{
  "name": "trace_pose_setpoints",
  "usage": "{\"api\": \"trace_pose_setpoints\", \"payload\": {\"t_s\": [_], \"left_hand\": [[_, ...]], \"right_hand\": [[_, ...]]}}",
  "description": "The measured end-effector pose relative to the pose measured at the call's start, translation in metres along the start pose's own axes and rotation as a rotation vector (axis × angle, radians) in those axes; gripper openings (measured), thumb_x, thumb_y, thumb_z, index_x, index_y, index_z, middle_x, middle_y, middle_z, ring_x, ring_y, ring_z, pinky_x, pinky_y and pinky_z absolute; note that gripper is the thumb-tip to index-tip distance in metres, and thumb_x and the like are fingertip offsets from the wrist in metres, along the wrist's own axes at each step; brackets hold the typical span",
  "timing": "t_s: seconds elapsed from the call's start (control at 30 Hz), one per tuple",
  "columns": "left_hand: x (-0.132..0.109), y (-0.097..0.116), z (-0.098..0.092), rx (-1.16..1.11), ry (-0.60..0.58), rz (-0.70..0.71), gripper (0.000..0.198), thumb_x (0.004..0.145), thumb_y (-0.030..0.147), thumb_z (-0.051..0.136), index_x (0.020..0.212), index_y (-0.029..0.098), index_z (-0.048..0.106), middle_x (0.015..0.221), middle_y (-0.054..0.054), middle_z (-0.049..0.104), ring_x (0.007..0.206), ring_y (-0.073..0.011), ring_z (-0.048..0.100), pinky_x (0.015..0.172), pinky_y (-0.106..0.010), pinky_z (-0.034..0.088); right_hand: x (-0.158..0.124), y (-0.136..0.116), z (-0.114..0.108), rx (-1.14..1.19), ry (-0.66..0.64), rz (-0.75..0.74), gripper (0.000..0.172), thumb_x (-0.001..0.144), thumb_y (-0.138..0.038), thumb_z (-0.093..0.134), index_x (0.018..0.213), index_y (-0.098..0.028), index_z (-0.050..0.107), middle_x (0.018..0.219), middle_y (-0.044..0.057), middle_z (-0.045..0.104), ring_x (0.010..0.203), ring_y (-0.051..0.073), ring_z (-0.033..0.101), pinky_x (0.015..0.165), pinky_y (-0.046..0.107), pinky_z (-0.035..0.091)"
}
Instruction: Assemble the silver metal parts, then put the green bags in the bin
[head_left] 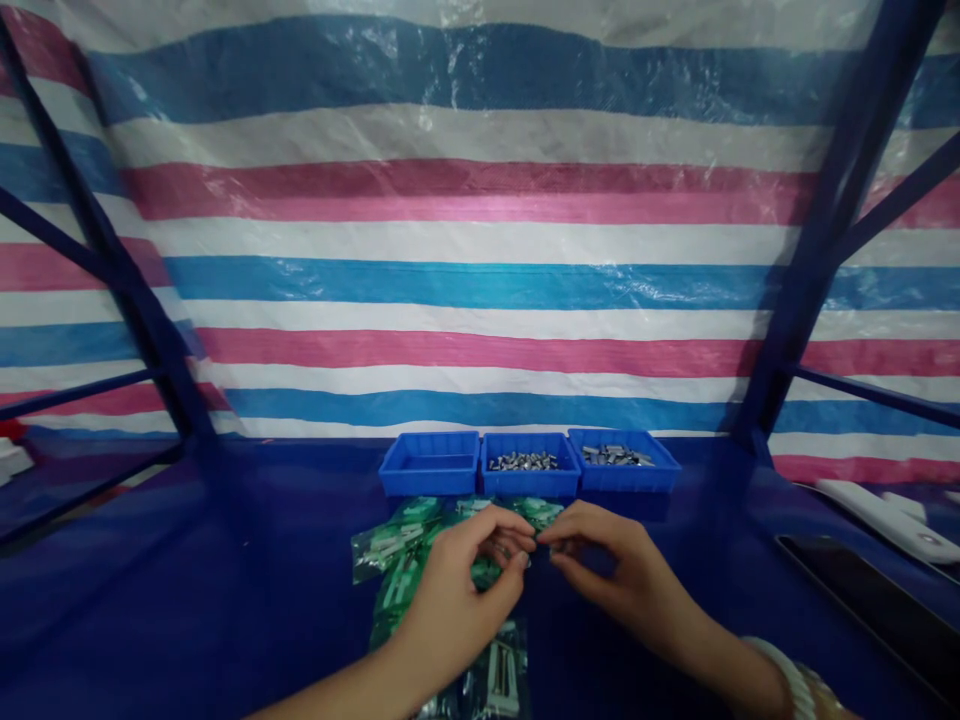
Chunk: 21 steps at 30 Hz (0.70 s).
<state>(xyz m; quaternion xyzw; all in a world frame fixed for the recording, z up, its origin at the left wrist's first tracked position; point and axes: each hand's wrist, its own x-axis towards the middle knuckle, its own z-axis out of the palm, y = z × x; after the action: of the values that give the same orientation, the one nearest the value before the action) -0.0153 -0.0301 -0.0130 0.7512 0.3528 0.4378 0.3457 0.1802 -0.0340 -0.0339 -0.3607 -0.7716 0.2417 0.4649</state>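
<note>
Bare forearms reach in from the bottom edge, the left hand and right hand nearly meeting at the fingertips. Each grip has thumb and fingers curled close — whether either pinches a small part, I cannot tell. Green-and-clear packets lie on the blue bench, under and beside the left hand. Just beyond sit three blue bins in a row — small metal pieces in the middle one, longer metal pieces in the right.
</note>
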Motion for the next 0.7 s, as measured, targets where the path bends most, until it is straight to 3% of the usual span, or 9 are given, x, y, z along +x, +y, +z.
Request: {"api": "trace_pose_setpoints", "payload": {"t_s": [0.13, 0.23, 0.43, 0.7], "left_hand": [[-0.005, 0.000, 0.008, -0.396, -0.126, -0.252, 0.017, 0.081, 0.026, 0.066, 0.096, 0.017, 0.062, 0.087, -0.004, 0.067, 0.072, -0.0139, 0.065, 0.064, -0.025, 0.051], [-0.007, 0.000, 0.010, -0.537, -0.141, -0.308, 0.023, 0.080, 0.029, 0.072, 0.097, 0.017, 0.063, 0.086, -0.002, 0.066, 0.072, -0.0109, 0.062, 0.065, -0.021, 0.048], [-0.005, -0.002, 0.010, -0.622, -0.100, -0.256, 0.033, 0.076, 0.027, 0.078, 0.104, 0.021, 0.061, 0.093, -0.001, 0.066, 0.067, -0.0077, 0.060, 0.064, -0.021, 0.047], [-0.005, 0.005, 0.007, -0.452, -0.069, -0.218, 0.015, 0.077, 0.027, 0.074, 0.082, 0.018, 0.063, 0.067, 0.002, 0.063, 0.063, -0.0111, 0.061, 0.063, -0.023, 0.049]], "right_hand": [[-0.002, -0.016, 0.007, 0.284, 0.133, 0.060, 0.007, 0.085, -0.020, 0.066, 0.091, -0.022, 0.067, 0.087, 0.003, 0.065, 0.079, 0.017, 0.065, 0.069, 0.026, 0.056], [-0.007, -0.019, 0.010, 0.288, 0.145, 0.006, 0.010, 0.083, -0.015, 0.067, 0.091, -0.022, 0.065, 0.085, 0.003, 0.065, 0.076, 0.016, 0.065, 0.068, 0.026, 0.057], [-0.008, -0.020, 0.009, 0.146, 0.191, -0.111, 0.017, 0.082, -0.009, 0.064, 0.092, -0.024, 0.064, 0.088, 0.004, 0.067, 0.087, 0.019, 0.064, 0.078, 0.031, 0.054], [-0.007, -0.023, 0.007, -0.093, 0.191, -0.283, 0.028, 0.083, -0.008, 0.065, 0.102, -0.028, 0.066, 0.084, 0.003, 0.070, 0.082, 0.021, 0.063, 0.074, 0.035, 0.052]]}}
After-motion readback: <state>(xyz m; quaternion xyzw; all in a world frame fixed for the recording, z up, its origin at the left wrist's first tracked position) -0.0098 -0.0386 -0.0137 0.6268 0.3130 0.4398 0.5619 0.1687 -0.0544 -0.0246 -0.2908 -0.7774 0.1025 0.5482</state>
